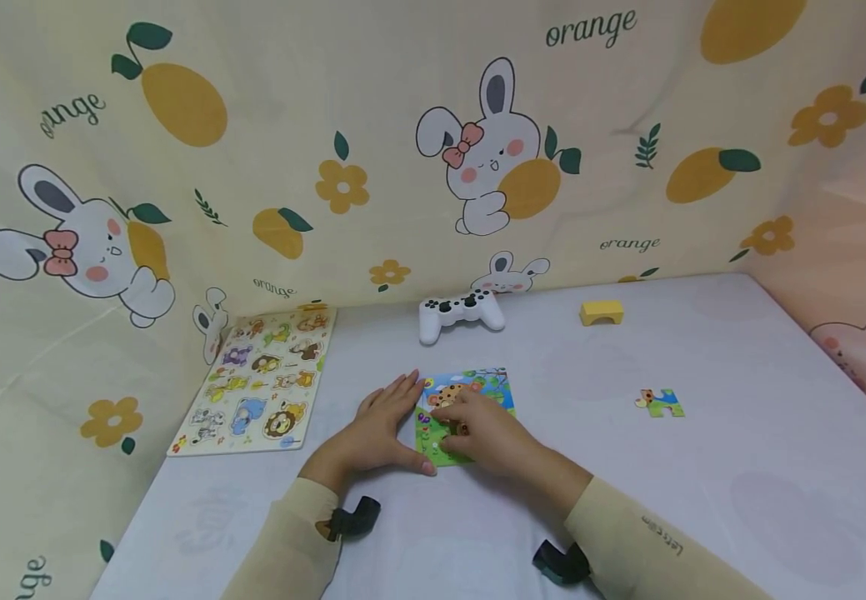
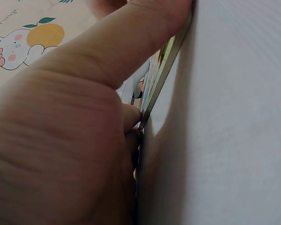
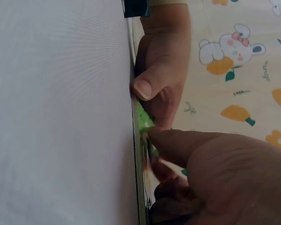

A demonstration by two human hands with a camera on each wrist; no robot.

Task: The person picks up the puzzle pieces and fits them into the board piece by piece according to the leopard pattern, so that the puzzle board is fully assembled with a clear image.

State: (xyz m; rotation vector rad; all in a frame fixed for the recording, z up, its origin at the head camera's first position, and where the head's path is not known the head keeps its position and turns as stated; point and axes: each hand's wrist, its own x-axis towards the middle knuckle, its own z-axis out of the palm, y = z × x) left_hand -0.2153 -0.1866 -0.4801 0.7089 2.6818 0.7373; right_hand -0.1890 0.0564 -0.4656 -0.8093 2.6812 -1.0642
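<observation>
A small jigsaw puzzle with a cartoon animal on green and blue lies before me on the white table. My left hand rests at its left side, fingers extended, thumb by the near left corner. In the left wrist view, the thumb reaches along the board's edge. My right hand is over the puzzle, bent index finger and thumb on its left middle and apart from each other. The right wrist view shows the right thumb on the green part; I cannot tell whether a piece is pinched.
A loose puzzle piece lies to the right. Behind it sits a yellow arch block. A white game controller stands beyond the puzzle, near the patterned cloth wall. An animal puzzle board lies at the left.
</observation>
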